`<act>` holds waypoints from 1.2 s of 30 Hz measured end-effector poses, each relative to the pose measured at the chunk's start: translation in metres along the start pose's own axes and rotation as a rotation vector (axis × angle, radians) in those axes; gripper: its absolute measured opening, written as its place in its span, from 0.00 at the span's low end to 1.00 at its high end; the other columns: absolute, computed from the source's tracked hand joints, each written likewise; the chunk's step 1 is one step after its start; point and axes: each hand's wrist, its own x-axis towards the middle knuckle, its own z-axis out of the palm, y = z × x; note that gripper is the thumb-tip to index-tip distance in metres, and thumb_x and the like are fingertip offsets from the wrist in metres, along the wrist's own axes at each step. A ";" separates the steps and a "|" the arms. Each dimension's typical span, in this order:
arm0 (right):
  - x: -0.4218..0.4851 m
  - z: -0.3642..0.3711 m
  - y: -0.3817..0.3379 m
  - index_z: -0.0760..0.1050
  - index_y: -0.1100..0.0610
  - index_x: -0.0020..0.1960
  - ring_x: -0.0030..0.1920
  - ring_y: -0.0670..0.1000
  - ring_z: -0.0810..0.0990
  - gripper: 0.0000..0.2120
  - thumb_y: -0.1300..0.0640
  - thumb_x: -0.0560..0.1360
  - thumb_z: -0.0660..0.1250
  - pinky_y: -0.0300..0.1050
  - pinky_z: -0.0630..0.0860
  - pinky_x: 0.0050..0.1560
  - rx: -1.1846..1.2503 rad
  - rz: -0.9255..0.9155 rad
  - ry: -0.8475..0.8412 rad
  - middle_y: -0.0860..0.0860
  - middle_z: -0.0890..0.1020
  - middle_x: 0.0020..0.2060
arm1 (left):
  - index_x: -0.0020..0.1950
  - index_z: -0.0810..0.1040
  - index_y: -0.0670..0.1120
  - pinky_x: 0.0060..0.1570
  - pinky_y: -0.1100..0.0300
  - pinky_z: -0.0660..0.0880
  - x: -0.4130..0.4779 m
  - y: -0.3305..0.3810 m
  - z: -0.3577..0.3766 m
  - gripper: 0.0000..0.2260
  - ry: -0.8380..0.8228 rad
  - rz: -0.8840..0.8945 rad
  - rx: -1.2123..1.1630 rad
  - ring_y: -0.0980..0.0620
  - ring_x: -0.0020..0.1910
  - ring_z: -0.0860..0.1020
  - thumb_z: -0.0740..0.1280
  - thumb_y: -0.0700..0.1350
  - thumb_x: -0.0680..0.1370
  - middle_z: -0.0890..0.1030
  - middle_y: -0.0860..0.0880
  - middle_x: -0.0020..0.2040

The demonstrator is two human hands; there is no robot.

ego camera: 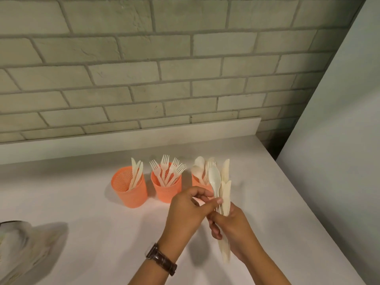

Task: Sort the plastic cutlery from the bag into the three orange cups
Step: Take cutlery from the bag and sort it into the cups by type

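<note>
Three orange mesh cups stand in a row on the white counter. The left cup (129, 188) holds knives, the middle cup (166, 187) holds several forks, and the right cup (198, 182) holds spoons, partly hidden behind my hands. My right hand (234, 231) grips a bundle of cream cutlery (225, 194), mostly knives, upright in front of the right cup. My left hand (189, 210) pinches a white spoon (214, 177) at its handle, at the bundle's left side. The bag (22, 249) lies at the lower left, blurred.
The white counter (92, 233) ends at a raised back ledge (123, 138) under a grey brick wall. Its right edge runs diagonally beside a pale wall panel (339, 140). A brown watch (161, 259) sits on my left wrist.
</note>
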 end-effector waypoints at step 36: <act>-0.002 -0.024 -0.008 0.74 0.64 0.48 0.22 0.51 0.67 0.11 0.55 0.79 0.61 0.38 0.63 0.21 0.163 -0.002 0.118 0.57 0.78 0.31 | 0.63 0.76 0.40 0.33 0.56 0.79 0.070 -0.020 0.017 0.16 0.154 -0.060 -0.055 0.53 0.24 0.76 0.68 0.38 0.75 0.82 0.49 0.49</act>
